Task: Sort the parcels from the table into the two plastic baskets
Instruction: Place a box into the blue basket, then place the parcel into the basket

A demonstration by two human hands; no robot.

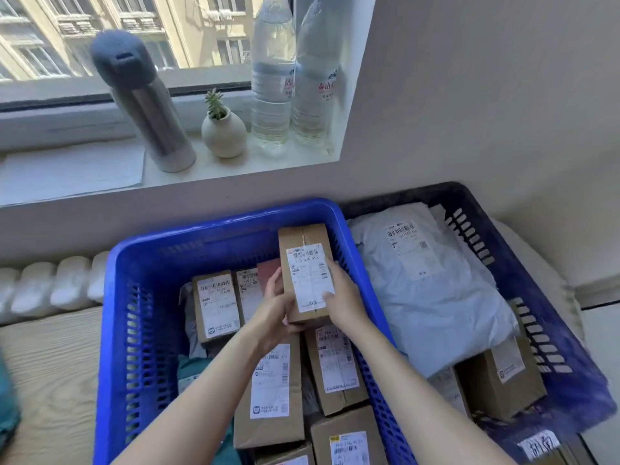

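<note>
Head view: cardboard parcel (307,273) clamped between left hand (273,305) and right hand (342,298), above the far right part of the blue basket (117,330), beside the dark basket (523,250); placing step probably; next, lowering onto a free spot among boxes

Both forearms are bare to the frame's edge, the hands (315,307) ungloved and ringless.

Label print (310,276) blurred; blue basket (117,330) cut off at bottom edge.

Bright window (100,35) daylight (edges warped, soft).
</note>
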